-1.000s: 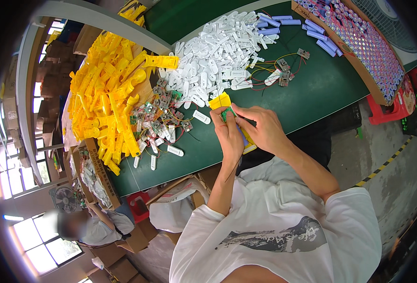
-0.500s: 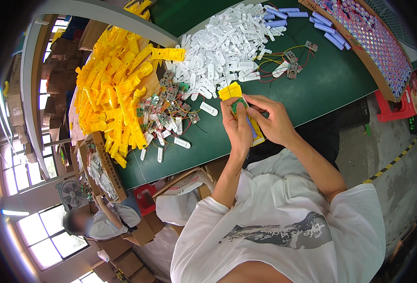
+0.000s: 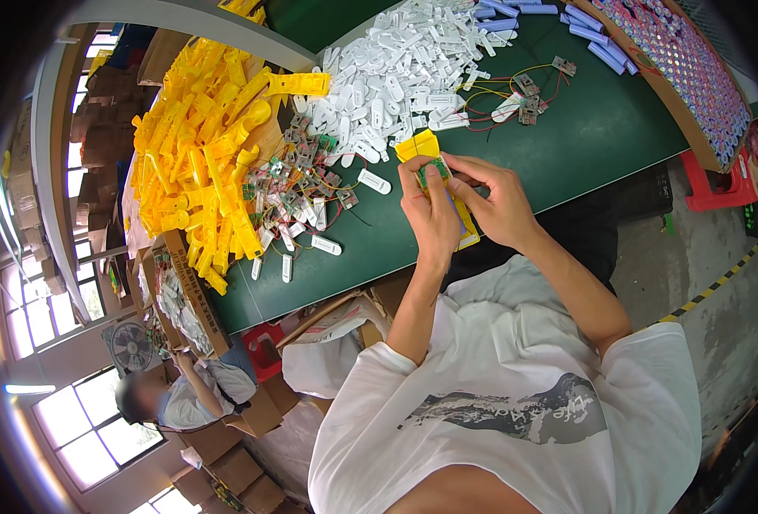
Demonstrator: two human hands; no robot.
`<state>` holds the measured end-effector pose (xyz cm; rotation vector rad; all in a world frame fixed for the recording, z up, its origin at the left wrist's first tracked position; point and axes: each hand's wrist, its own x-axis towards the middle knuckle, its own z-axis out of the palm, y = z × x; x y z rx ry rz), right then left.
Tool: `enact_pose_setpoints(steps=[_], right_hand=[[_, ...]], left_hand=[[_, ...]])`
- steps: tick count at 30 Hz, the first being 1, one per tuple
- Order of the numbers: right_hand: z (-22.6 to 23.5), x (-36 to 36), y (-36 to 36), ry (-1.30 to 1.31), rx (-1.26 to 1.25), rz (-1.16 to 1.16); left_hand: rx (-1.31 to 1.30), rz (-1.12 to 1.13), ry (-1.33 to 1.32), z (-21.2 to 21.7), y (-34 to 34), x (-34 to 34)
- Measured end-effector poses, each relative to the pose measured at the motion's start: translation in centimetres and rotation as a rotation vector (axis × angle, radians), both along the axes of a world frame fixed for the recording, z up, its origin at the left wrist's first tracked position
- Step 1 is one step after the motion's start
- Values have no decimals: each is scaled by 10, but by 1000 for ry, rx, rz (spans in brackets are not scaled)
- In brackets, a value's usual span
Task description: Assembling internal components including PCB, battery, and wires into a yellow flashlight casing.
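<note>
Both hands meet over the near edge of the green table around a yellow plastic housing (image 3: 417, 146). My left hand (image 3: 435, 224) is closed on its left side, thumb on the small green circuit board (image 3: 435, 170) set in it. Curled against the opposite side, my right hand (image 3: 506, 214) has thumb and fingertips close to the board. A strip of a purple battery cell (image 3: 459, 206) shows between the hands, lower in the housing. Fingers hide much of the housing, and I cannot make out any wire in the grip.
Left lies a heap of yellow housings (image 3: 195, 163), beside wired circuit boards (image 3: 298, 184). White plastic covers (image 3: 387, 77) are piled at the back. Purple cells (image 3: 597, 38) lie near a cardboard tray of cells (image 3: 679, 77). A co-worker (image 3: 199, 394) sits at lower left.
The table and its piles have shifted slightly up and left in the picture. Both hands keep their grip on the yellow housing, with only slight finger movement.
</note>
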<state>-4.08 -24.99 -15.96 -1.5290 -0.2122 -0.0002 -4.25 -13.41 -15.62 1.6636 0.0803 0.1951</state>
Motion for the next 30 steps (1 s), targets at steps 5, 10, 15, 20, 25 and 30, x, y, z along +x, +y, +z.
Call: enact_pose_setpoints(steps=[5, 10, 15, 20, 25, 30], right_hand=[[-4, -2, 2, -116, -123, -61], [0, -4, 0, -80, -101, -46], [-4, -3, -1, -85, -82, -74], [-8, -5, 0, -127, -83, -97], [-12, -5, -2, -154, -104, -84], [-14, -3, -4, -194, -130, -66]], left_hand=[[66, 54, 63, 10, -6, -3], [52, 31, -7, 1, -3, -3], [35, -3, -43, -4, -1, -1], [51, -4, -44, 3, -4, -2], [32, 6, -1, 1, -2, -5], [17, -28, 7, 3, -3, -6]])
